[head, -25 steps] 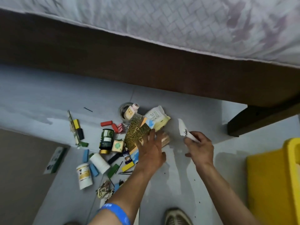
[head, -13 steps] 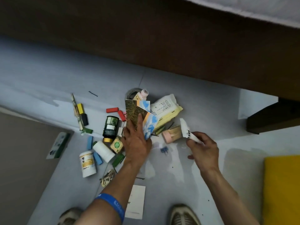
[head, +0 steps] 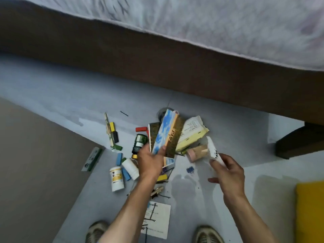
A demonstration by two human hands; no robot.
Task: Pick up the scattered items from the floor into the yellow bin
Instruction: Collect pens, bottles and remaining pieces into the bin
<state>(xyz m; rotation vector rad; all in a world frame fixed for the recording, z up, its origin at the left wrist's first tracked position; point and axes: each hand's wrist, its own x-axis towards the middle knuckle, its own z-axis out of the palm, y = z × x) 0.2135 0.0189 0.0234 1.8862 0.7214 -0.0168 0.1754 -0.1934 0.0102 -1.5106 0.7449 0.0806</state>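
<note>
A green-and-white flat packet (head: 92, 159) lies farthest left, on the edge where the brown floor meets the grey floor (head: 52, 102). Next come a stick (head: 108, 130) with yellow, black and green blocks beside it, two blue blocks, a white bottle with a yellow label (head: 117, 178), a white cylinder (head: 130, 166) and a dark green jar (head: 139, 143).

The left hand (head: 149, 162) has its grip closed around a fan of picture cards (head: 165, 135), thumb pressed on the front card, which shows blue sky and white cloud; the cards behind it are mottled brown and green. They are held up above the pile and hide whatever lies beneath.

Right of them a cream-and-white pouch (head: 191, 132) with print too blurred to read rests on the floor, and a pink-capped tan container (head: 197, 152) lies just below it. A small blue clip (head: 190, 170) sits near.

The right hand (head: 228, 174) pinches a white tube (head: 213, 151) near its lower end, its tip pointing up.

A printed paper sheet (head: 157, 220) with hairpins on it lies between two shoes. The yellow bin (head: 310, 213) is cut off at the right edge, well apart from the pile.
</note>
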